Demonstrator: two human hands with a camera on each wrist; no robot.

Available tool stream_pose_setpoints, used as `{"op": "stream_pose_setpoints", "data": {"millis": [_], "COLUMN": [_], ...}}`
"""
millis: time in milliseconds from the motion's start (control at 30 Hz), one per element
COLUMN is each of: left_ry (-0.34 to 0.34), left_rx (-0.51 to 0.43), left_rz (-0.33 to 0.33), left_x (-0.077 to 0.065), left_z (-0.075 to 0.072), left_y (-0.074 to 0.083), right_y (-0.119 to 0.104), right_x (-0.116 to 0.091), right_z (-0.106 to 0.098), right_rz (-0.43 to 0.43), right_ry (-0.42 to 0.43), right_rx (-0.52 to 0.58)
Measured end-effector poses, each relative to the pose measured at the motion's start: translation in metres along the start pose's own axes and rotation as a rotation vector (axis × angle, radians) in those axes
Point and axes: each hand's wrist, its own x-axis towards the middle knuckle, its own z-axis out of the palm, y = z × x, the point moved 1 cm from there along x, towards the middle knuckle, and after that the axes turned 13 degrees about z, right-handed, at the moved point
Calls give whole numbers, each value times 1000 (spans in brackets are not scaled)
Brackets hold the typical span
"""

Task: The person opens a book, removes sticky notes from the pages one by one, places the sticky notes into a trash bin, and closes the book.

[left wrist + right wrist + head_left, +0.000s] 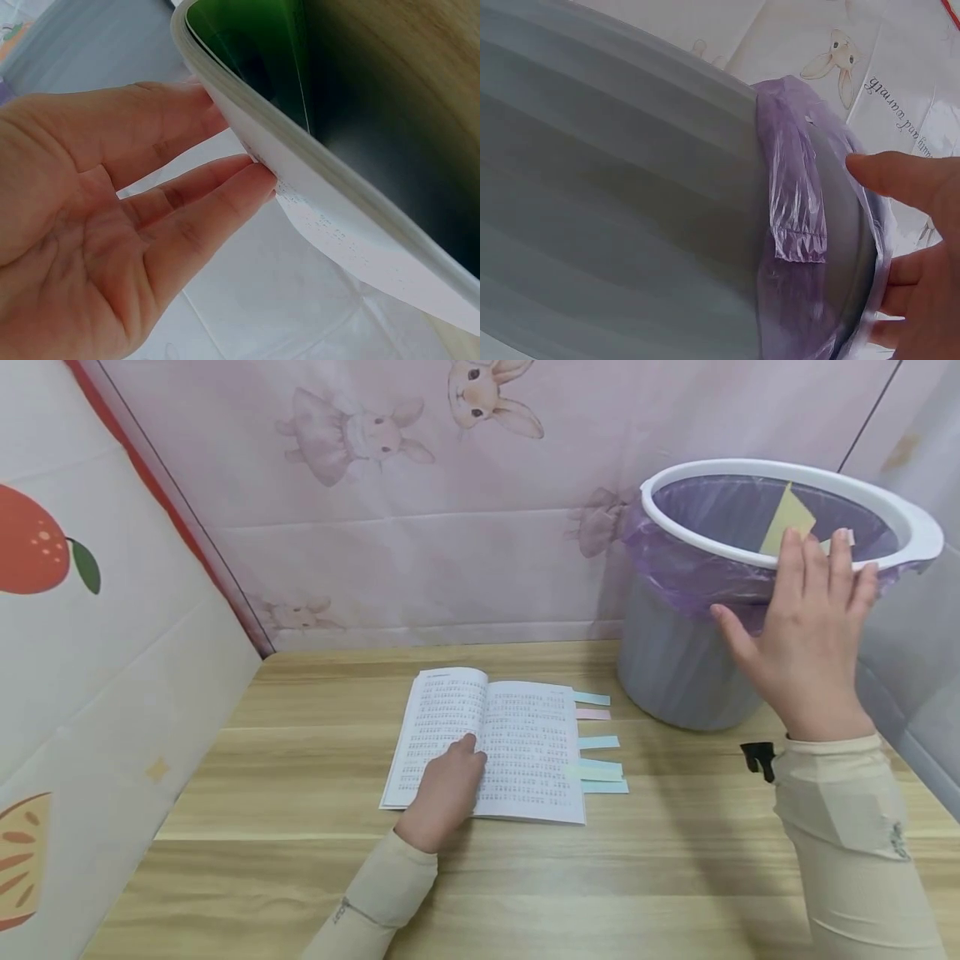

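Observation:
An open book with printed pages lies on the table, colored sticky tabs jutting from its right edge. My left hand rests on it near the spine; in the left wrist view the fingertips touch the page. At the right, my right hand is at the near rim of a grey trash bin, fingers extended over the edge and thumb apart. A yellow paper piece shows in the bin's mouth just beyond those fingers, partly hidden by them. The right wrist view shows the thumb beside the purple liner.
The bin has a white oval rim and stands on the wooden table at the back right. A pink rabbit-print backdrop rises behind the table, and a fruit-print panel borders the left side. A small black piece sits by the right wrist.

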Motion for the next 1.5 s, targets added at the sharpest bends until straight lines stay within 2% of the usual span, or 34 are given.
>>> {"op": "stream_pose_setpoints", "data": {"millis": [200,300,400,500,567,600,667,733,800,833,900,1000,1133,1433,1500], "left_ry": [-9,-12,-10,-5,-1,-2,-1,-3,-7,-8,-11,-10,-3,2,4], "left_rx": [-3,-5,0,10,16,18,19,16,9,7,5,8,15,11,16], "left_rz": [-9,-11,-7,-1,-1,-3,-4,-3,-2,-1,-1,-5,-5,-7,-5], "left_x": [-1,-1,-1,0,0,1,1,1,1,1,1,1,1,1,1], "left_z": [-1,-1,-1,-2,-3,-4,-4,-3,-2,-1,0,0,-1,0,0], "left_y": [0,-1,-1,-2,-2,-3,-3,-2,-2,-2,-1,-1,0,0,0], "right_y": [-3,-5,-12,-24,-31,-33,-37,-41,-45,-47,-53,-59,-63,-62,-61], "right_x": [-1,-5,-13,-23,-33,-39,-55,-73,-90,-98,-110,-122,-129,-129,-130], "right_z": [-2,-4,-7,-4,5,12,27,44,59,66,77,87,92,94,95], "right_rz": [22,7,-61,-208,-313,-360,-413,-399,-354,-332,-292,-251,-218,-123,-131], "right_ry": [-35,-24,46,95,12,-71,-314,-574,-779,-855,-946,-1015,-1056,-1118,-1123], "right_rx": [11,51,130,201,225,236,211,156,70,11,-73,-129,-114,-153,-164]}}
